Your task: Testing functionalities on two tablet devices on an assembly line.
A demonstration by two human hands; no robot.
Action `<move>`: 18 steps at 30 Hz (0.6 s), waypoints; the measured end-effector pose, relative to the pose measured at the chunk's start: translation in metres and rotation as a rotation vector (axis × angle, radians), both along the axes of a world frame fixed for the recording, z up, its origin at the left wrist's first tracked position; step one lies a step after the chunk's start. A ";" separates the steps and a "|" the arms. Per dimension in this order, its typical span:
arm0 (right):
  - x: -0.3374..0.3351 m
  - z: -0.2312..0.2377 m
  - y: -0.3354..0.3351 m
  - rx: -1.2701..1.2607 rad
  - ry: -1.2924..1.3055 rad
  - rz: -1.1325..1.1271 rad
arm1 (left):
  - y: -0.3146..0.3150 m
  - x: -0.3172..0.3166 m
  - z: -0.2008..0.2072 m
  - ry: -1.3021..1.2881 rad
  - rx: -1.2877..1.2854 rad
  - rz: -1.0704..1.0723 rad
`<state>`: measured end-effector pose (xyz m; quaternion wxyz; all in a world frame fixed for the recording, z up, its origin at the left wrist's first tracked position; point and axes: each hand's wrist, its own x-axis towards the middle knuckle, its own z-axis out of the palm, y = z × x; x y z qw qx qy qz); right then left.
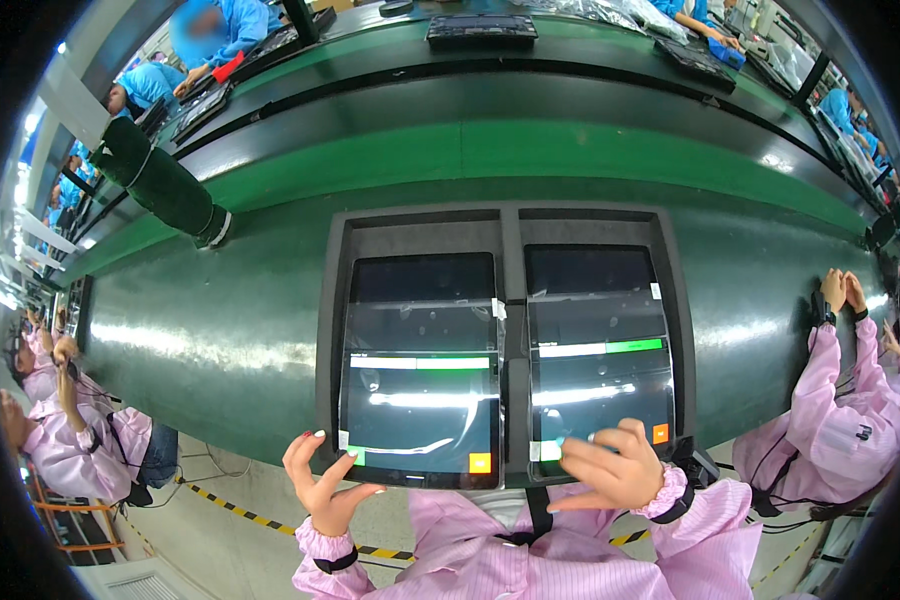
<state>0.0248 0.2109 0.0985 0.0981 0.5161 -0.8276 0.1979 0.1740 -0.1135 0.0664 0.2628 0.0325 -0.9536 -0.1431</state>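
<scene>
Two flat touchscreen tablets lie side by side in a dark grey two-bay tray (510, 255) in front of me. The left tablet (420, 310) and the right tablet (595, 320) both show dark screens with a white-and-green bar, a green block at lower left and an orange square at lower right. My left hand (322, 488) is open, fingers spread, with one fingertip at the left tablet's green block. My right hand (618, 468) is open over the right tablet's lower edge, one fingertip by its green block. Whether either fingertip touches the glass I cannot tell. Neither hand holds anything.
The tray rests on a green workbench (200, 320). A dark green wrapped post (160, 180) stands at the back left. Co-workers in pink smocks sit at left (80, 440) and right (840, 400). Beyond a raised ledge, people in blue handle dark panels (480, 30).
</scene>
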 end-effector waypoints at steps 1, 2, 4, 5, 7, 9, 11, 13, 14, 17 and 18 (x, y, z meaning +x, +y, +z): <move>0.000 0.002 0.001 -0.029 0.020 0.083 | -0.001 0.000 0.001 0.001 -0.001 0.002; 0.001 0.005 0.001 -0.030 0.021 0.086 | -0.002 0.000 0.002 -0.018 0.000 -0.001; -0.001 0.008 -0.001 0.008 0.019 0.070 | -0.005 0.001 0.008 -0.031 -0.010 0.020; -0.003 0.011 0.003 -0.060 0.030 0.063 | -0.008 -0.001 0.015 -0.016 0.059 0.006; -0.007 0.022 0.020 -0.044 0.086 -0.088 | -0.021 -0.005 0.024 -0.038 0.086 -0.018; -0.015 0.024 0.043 -0.162 -0.041 -0.342 | -0.027 -0.023 0.038 -0.086 0.076 -0.029; -0.032 0.026 0.042 -0.255 -0.130 -0.600 | -0.030 -0.043 0.045 -0.133 0.084 -0.011; -0.048 0.010 0.052 -0.256 -0.283 -0.737 | -0.031 -0.061 0.043 -0.163 0.174 -0.010; -0.052 0.000 0.054 -0.290 -0.397 -0.804 | -0.033 -0.065 0.033 -0.193 0.340 -0.015; -0.060 -0.020 0.055 -0.396 -0.524 -0.711 | -0.024 -0.073 0.017 -0.235 0.652 -0.010; -0.059 -0.018 0.054 -0.398 -0.524 -0.717 | -0.023 -0.074 0.016 -0.238 0.651 -0.015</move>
